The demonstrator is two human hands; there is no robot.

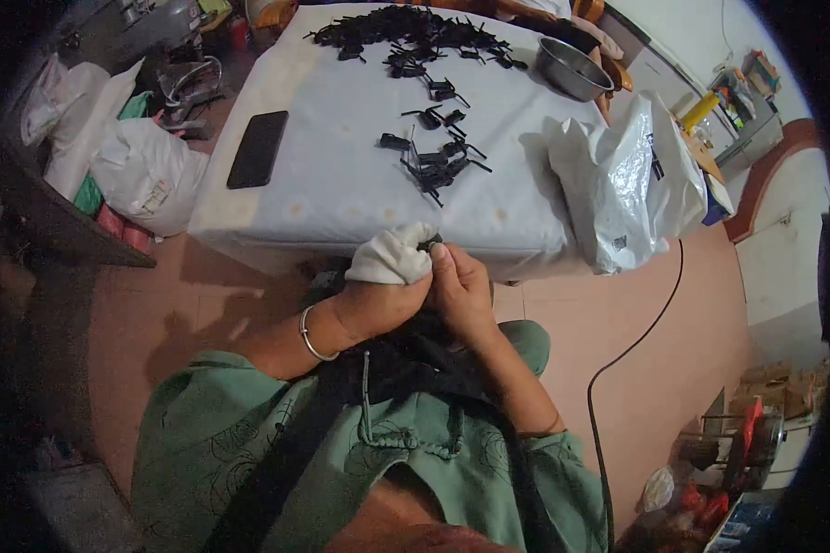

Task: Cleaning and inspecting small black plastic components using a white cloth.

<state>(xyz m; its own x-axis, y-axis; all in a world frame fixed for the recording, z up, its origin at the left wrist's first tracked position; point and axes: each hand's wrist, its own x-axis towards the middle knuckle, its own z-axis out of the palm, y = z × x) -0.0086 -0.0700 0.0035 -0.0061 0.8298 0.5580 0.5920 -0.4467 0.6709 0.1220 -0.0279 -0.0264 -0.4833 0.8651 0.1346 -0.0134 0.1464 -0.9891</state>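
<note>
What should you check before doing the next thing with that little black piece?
1. Black piece pinched between both hands: ok.
2. Left hand wrapped in the white cloth: ok.
3. Right hand fingertips on the piece: ok.
4. Piece seated properly in the grip: cannot tell, too small and half hidden.
5. More black pieces waiting on the table: ok.
6. Phone lying apart from the pieces: ok.

One dark phone (257, 148), one steel bowl (574, 67), one white plastic bag (622, 184), one white cloth (392, 256), and small black clips (433, 161) too many to count.
</note>
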